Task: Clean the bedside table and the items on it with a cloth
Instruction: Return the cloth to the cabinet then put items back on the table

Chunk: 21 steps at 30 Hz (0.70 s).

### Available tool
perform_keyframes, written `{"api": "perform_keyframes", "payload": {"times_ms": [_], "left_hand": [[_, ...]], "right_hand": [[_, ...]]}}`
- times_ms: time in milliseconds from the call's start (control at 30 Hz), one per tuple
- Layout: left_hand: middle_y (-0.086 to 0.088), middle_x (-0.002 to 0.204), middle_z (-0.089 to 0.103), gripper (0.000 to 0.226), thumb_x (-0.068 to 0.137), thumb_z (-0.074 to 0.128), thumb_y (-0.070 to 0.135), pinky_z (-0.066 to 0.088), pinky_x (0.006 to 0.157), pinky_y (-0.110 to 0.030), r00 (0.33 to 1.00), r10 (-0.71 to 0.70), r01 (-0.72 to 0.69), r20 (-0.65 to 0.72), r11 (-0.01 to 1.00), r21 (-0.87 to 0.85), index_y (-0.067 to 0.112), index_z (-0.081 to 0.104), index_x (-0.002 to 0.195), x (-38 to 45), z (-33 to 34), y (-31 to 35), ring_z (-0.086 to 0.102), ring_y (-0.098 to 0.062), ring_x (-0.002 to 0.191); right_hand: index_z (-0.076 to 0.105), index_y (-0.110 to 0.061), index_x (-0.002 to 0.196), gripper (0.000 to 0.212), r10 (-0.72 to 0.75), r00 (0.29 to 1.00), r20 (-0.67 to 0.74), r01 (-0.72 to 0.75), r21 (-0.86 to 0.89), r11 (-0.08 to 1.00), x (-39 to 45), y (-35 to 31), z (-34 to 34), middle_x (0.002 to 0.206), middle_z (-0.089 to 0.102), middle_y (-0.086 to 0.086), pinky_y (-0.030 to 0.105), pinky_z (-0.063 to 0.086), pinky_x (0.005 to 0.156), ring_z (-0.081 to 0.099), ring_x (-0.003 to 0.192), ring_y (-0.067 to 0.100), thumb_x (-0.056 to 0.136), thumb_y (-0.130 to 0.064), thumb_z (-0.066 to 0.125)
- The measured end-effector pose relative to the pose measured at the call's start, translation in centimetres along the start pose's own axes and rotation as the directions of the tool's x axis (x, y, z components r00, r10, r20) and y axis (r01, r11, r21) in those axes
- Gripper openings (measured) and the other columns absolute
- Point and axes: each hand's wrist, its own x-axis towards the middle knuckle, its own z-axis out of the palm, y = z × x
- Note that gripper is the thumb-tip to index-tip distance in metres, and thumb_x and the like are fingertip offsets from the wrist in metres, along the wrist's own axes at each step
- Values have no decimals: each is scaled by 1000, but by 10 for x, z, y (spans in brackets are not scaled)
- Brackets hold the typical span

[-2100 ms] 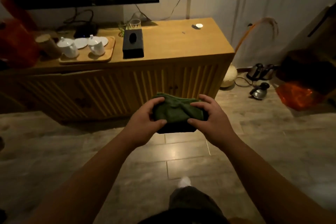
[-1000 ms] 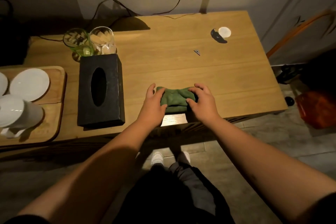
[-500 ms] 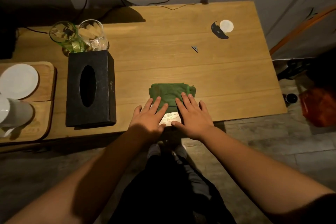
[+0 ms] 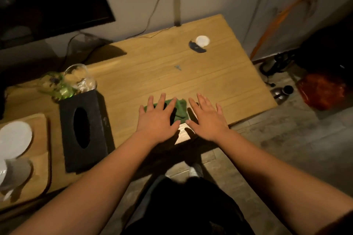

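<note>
Since 0.5 s ago my left hand (image 4: 157, 118) has slid onto the cloth (image 4: 180, 108), covering most of it, while my right hand (image 4: 207, 118) has moved off onto the table (image 4: 152, 74).

Green cloth (image 4: 180, 109) flat on wooden table (image 4: 152, 74) near its front edge. Left hand (image 4: 157, 118) spread flat over cloth; right hand (image 4: 207, 118) flat just beside, at cloth's 3 o'clock. Black tissue box (image 4: 83, 129) at 9 o'clock; white disc (image 4: 202, 40) toward 1 o'clock.
</note>
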Motion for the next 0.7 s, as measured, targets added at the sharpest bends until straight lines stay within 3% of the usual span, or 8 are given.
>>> {"api": "perform_keyframes", "payload": {"times_ms": [100,267,400,500,533,633,700], "left_hand": [[-2,161,0,79,79,22,75,16,108,-65,978,196,-193,-70,980,43,43,-4,147,19,-23,24,0,-40,145],[-5,161,4,81,78,24,76,20,106,-64,835,539,-525,-114,841,129,42,1,147,22,-50,85,6,-40,145],[-4,161,2,81,77,21,77,21,105,-64,650,757,-741,-64,651,167,42,0,147,-9,-57,151,5,-39,145],[-3,161,2,83,76,22,77,20,107,-64,479,878,-864,-10,474,173,41,3,148,-49,-51,212,4,-37,145],[-4,161,4,82,77,23,76,21,108,-63,405,914,-900,8,396,184,39,7,148,-71,-47,237,4,-36,146],[-7,159,15,79,79,27,72,23,109,-60,242,970,-953,11,236,190,31,23,146,-124,-36,287,11,-35,145],[-8,157,22,75,81,29,70,26,109,-58,90,995,-981,35,83,176,28,32,143,-173,-25,320,17,-34,143]], "right_hand": [[-4,-36,149,82,214,974,-77,-213,19,977,-32,12,-14,161,-12,-1,56,3,113,-8,147,20,84,-72,31],[1,-35,150,89,568,796,-209,-557,115,823,-110,17,-24,161,-10,1,56,6,113,-7,147,22,75,-80,21],[4,-36,149,86,756,592,-277,-725,226,651,-199,18,-24,161,-8,1,57,8,112,-4,147,22,77,-78,24],[6,-37,149,86,879,384,-284,-821,330,465,-281,17,-18,161,-8,-1,57,8,112,-4,147,21,77,-79,29],[6,-37,149,88,916,295,-270,-849,365,381,-316,13,-14,161,-8,-1,56,8,113,-4,147,21,76,-80,29],[11,-34,150,88,968,117,-222,-878,433,206,-394,-1,0,162,-4,1,54,14,113,2,147,23,77,-77,35],[15,-31,149,86,978,-22,-206,-878,471,79,-456,-22,17,162,-1,3,52,20,113,9,147,25,79,-73,42]]}}
